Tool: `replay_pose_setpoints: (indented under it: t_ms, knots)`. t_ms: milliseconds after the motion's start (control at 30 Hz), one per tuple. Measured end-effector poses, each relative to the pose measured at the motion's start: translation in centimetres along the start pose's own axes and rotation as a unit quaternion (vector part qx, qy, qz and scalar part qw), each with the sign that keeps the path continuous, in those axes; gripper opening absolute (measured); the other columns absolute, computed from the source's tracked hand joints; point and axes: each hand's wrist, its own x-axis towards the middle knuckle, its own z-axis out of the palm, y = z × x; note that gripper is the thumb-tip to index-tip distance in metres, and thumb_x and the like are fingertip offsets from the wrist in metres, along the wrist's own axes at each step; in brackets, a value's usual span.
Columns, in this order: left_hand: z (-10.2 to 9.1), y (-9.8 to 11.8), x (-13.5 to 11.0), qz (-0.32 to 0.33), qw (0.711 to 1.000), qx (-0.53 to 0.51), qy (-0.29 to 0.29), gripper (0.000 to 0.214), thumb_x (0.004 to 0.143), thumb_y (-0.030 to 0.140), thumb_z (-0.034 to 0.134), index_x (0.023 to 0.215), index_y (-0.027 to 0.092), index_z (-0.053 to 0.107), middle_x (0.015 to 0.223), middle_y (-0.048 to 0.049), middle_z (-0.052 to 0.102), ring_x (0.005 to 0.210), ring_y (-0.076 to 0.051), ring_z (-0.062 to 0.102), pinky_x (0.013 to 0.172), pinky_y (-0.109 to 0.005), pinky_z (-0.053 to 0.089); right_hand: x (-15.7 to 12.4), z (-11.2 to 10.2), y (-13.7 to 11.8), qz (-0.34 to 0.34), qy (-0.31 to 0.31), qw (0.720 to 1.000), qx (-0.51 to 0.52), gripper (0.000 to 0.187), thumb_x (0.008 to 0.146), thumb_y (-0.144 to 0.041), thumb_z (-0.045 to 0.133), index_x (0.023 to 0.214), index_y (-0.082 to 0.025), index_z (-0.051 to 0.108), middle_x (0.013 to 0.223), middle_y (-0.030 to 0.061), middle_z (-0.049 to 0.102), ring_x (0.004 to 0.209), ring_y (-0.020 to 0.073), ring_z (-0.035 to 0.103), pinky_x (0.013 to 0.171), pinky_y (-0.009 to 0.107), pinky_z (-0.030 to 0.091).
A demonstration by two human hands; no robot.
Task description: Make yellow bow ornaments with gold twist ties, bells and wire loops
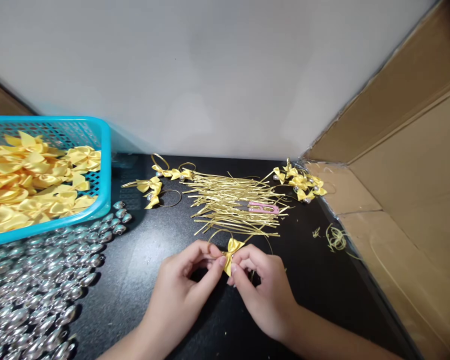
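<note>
My left hand [185, 290] and my right hand [260, 290] meet over the black table [153, 250], both pinching a small yellow satin bow [231, 252] between thumbs and fingertips. A thin gold wire loop [219, 234] curves up from the bow. Just beyond my hands lies a loose pile of gold wire ties [232, 202] with a pink clip [264, 207] on it.
A blue basket [104, 150] full of yellow bows stands at the left. Several silver beads [33, 290] spread below it. Finished bows with loops lie at the back middle [153, 187] and back right [300, 181]. A cardboard box wall [405, 200] bounds the right side.
</note>
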Motion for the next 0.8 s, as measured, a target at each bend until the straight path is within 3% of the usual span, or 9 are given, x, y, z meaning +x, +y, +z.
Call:
replay_pose_setpoints:
  t_ms: [367,800]
  knots:
    - [0.2,-0.3,-0.08,-0.015,1.0,-0.022,0.015,0.008,0.081,0.019,0.064,0.088,0.02,0.065,0.075,0.001,0.075,0.067,-0.014,0.071,0.063,-0.021,0.057,-0.08,-0.08,-0.22,-0.005,-0.002,1.0,0.001,0.013,0.081,-0.014,0.052,0.07,-0.019,0.056,0.059,-0.0017,0.065,0.052,0.0113,0.063,0.052,0.018,0.046]
    - [0.14,0.37,0.2,-0.017,1.0,-0.009,-0.005,0.009,0.083,0.018,0.061,0.075,0.02,0.065,0.067,0.0028,0.07,0.06,-0.012,0.067,0.058,-0.019,0.053,-0.11,-0.07,-0.26,-0.003,-0.001,1.0,-0.014,0.012,0.081,-0.016,0.051,0.071,-0.019,0.057,0.059,-0.0006,0.066,0.052,0.0128,0.064,0.054,0.02,0.047]
